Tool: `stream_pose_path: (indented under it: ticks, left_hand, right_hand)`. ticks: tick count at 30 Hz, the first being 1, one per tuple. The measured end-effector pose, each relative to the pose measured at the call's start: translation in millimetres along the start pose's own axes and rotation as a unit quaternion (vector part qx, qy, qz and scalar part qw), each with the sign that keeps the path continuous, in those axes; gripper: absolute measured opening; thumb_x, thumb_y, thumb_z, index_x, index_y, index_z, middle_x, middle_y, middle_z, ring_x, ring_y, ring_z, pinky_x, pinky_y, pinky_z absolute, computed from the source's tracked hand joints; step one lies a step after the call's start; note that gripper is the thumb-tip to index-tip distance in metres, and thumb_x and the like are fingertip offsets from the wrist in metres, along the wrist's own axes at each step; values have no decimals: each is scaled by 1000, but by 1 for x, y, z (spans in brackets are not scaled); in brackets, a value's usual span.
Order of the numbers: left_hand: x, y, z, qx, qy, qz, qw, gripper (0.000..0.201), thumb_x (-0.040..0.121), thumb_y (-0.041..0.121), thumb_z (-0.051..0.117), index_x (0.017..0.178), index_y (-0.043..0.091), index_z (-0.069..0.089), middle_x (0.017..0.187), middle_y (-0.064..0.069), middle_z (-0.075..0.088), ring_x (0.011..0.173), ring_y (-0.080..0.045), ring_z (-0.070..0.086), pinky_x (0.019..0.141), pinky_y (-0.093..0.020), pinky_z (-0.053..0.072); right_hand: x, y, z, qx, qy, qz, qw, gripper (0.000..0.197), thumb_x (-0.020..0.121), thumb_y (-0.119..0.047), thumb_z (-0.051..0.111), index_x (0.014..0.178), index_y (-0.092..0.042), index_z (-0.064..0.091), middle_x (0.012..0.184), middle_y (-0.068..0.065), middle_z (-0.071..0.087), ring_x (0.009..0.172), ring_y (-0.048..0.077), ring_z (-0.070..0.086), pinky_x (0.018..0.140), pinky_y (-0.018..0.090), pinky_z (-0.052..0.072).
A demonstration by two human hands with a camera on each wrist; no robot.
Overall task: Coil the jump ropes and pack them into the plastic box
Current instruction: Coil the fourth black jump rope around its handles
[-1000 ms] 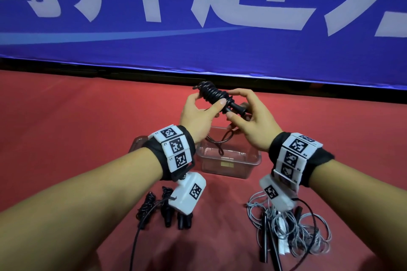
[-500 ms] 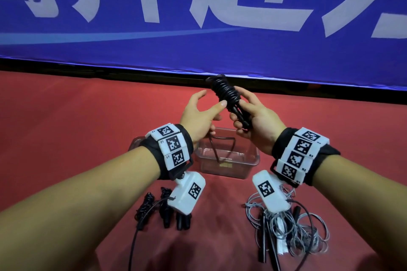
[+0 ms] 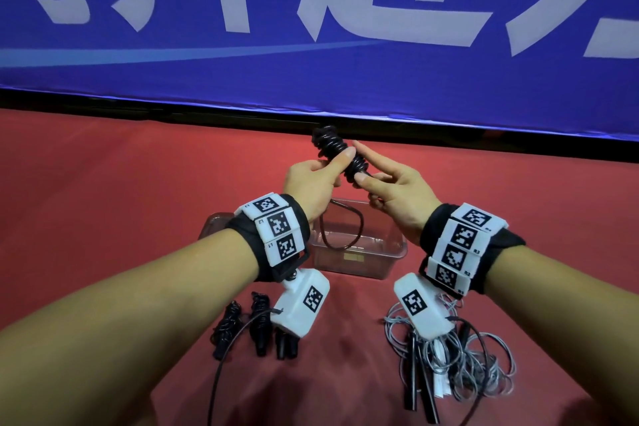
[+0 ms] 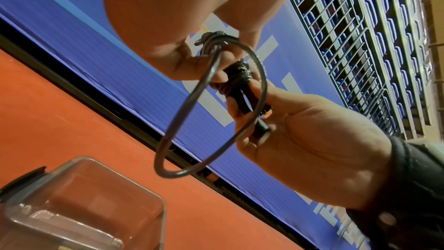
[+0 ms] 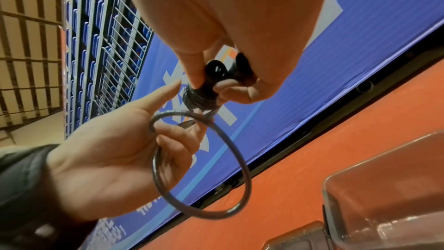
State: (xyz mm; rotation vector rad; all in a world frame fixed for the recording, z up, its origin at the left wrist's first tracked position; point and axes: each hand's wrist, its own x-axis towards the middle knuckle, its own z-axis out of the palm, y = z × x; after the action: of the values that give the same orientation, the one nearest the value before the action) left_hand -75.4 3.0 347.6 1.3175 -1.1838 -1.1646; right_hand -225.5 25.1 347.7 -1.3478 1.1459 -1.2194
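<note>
Black rope (image 3: pixel 337 152) nearly wound on its handles, held above plastic box (image 3: pixel 390 252): right hand (image 3: pixel 394 194) clamped on handles, left hand (image 3: pixel 311 183) pinching last loop (image 4: pixel 209 105). Coiled ropes (image 3: pixel 256 325) unpacked on surface; grey rope (image 3: pixel 456 367) uncoiled.

Red table (image 3: pixel 103 204) w/ cloth-like cover, runs back to a blue banner. On it: clear plastic box (image 3: pixel 390 252) at centre, lid (image 3: pixel 212 223) just beside its left side. Nearer edge, left: black wound jump ropes (image 3: pixel 256 322) in a row. Nearer edge, right: loose grey jump ropes (image 3: pixel 484 370) tangled w/ black handles.
</note>
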Motion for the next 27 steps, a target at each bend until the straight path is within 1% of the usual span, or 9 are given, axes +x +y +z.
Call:
stream_pose_path:
  ticks: [3, 6, 8, 11, 13, 16, 21, 25, 27]
  left_hand:
    - [0, 1, 1, 8, -5, 4, 1000, 44, 85, 57, 72, 74, 15, 70, 73, 2, 63, 53, -14, 45, 57, -28, 37]
    - [1, 3, -1, -17, -17, -13, 1000, 38, 89, 49, 71, 83, 12, 72, 76, 1, 64, 49, -14, 41, 51, -25, 36]
    - [0, 3, -2, -30, -26, -15, 999, 37, 93, 44, 69, 89, 7, 73, 76, 1, 62, 47, -11, 39, 47, -22, 34]
    - [-3, 4, -1, -44, -56, -4, 997, 29, 96, 39, 67, 88, 12, 74, 76, 2, 60, 49, -8, 41, 48, -21, 37]
    - [-4, 3, 0, -56, -70, -10, 996, 26, 96, 38, 67, 85, 16, 73, 76, 2, 60, 50, -7, 45, 48, -22, 39]
    - [-3, 3, -1, -60, -69, -23, 996, 24, 94, 37, 70, 88, 14, 71, 71, 5, 59, 51, -8, 50, 52, -22, 43]
    - [0, 3, -1, -74, -47, -49, 995, 26, 93, 13, 72, 116, 4, 67, 73, -1, 61, 47, -6, 58, 55, -21, 51]
    - [-10, 9, 1, -67, -87, -72, 991, 9, 92, 3, 65, 98, 8, 69, 73, -3, 62, 53, -9, 62, 61, -23, 57]
    - [-13, 10, 4, -68, -93, -72, 991, 21, 91, 0, 63, 108, 11, 58, 79, -7, 64, 54, -13, 63, 68, -30, 59]
  right_hand:
    - [0, 4, 0, -12, 1, 4, 1000, 76, 91, -8, 70, 150, -44, 37, 69, 5, 47, 59, 15, 40, 64, 34, 41]
    - [-2, -3, -1, 43, 6, 50, 998, 78, 89, -10, 73, 152, -38, 36, 79, 15, 56, 55, 15, 50, 61, 29, 51]
    - [-5, -11, -3, 126, 1, 121, 985, 61, 92, -21, 69, 147, -30, 43, 84, 12, 70, 53, 13, 57, 55, 23, 55]
    - [-6, -14, -2, 200, -34, 191, 960, 29, 98, -37, 56, 118, -17, 63, 80, 7, 71, 46, 6, 49, 44, 16, 47]
    - [-5, -10, -1, 173, -38, 171, 969, 26, 101, -34, 51, 107, -12, 64, 71, 1, 64, 45, 5, 43, 41, 14, 39]
    - [-1, -7, -2, 100, -29, 108, 989, 21, 104, -27, 50, 106, -11, 64, 64, -2, 54, 47, 6, 42, 45, 15, 37]
    - [5, 2, -11, -22, 18, -4, 1000, 26, 101, -15, 56, 128, -15, 59, 61, 2, 58, 44, 7, 50, 48, 18, 43]
    - [7, 11, -15, -193, 42, -98, 975, 37, 97, -16, 63, 133, -21, 57, 72, -6, 64, 54, 6, 57, 59, 24, 51]
    - [8, 15, -20, -257, 74, -112, 957, 39, 94, -25, 66, 133, -28, 58, 75, -9, 65, 60, 9, 63, 68, 31, 55]
